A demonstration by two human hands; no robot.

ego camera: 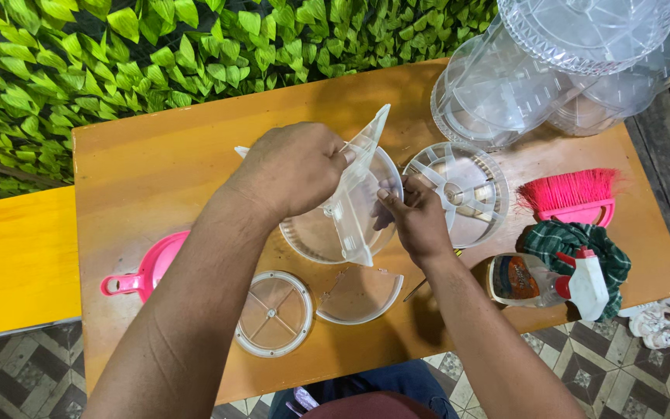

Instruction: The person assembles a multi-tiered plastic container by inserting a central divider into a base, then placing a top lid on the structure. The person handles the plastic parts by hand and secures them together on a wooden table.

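On an orange wooden table seen from the head camera, a clear plastic cross-shaped divider is held upright over a clear round plastic tray. The left hand is closed over the divider's top; the right hand pinches its side edge. Seating the divider appears to be in hand; aligning its foot with the tray's centre is judged necessary next. The tray holds only the divider. A spoked clear disc, a round lid and a half-round panel lie nearby, empty.
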